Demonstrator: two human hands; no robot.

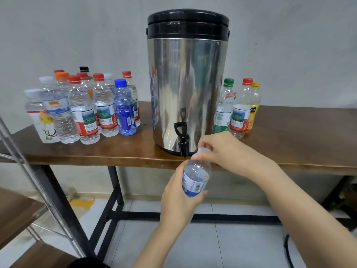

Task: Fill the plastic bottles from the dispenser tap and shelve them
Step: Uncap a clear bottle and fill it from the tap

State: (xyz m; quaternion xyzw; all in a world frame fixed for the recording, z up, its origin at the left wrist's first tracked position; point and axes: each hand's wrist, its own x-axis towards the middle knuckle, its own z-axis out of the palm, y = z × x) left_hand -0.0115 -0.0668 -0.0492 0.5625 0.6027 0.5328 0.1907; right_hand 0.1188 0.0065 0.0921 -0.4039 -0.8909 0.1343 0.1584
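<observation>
a person's left hand (pixel 179 198) wraps around a clear plastic bottle (pixel 197 176), fingers curled against its blue-and-white label, while the right hand (pixel 222 149) pinches the pale, rounded cap (pixel 203 150) at the neck. the bottle is held tilted in the air just in front of the table edge, at five o'clock from the stubby black tap (pixel 182 138) and close beneath it. the tap juts from the base of a tall cylindrical dispenser (pixel 187 84) of mirror-bright steel with a matte black lid, standing on a dark brown wooden table (pixel 289 136) with black metal legs. at nine o'clock from the dispenser stands a crowd of capped bottles (pixel 83 109), mostly red-topped. at three o'clock stand three more bottles (pixel 239 109), capped green, red and yellow. a metal-framed shelf (pixel 38 180) with wooden boards fills the frame at eight o'clock.
</observation>
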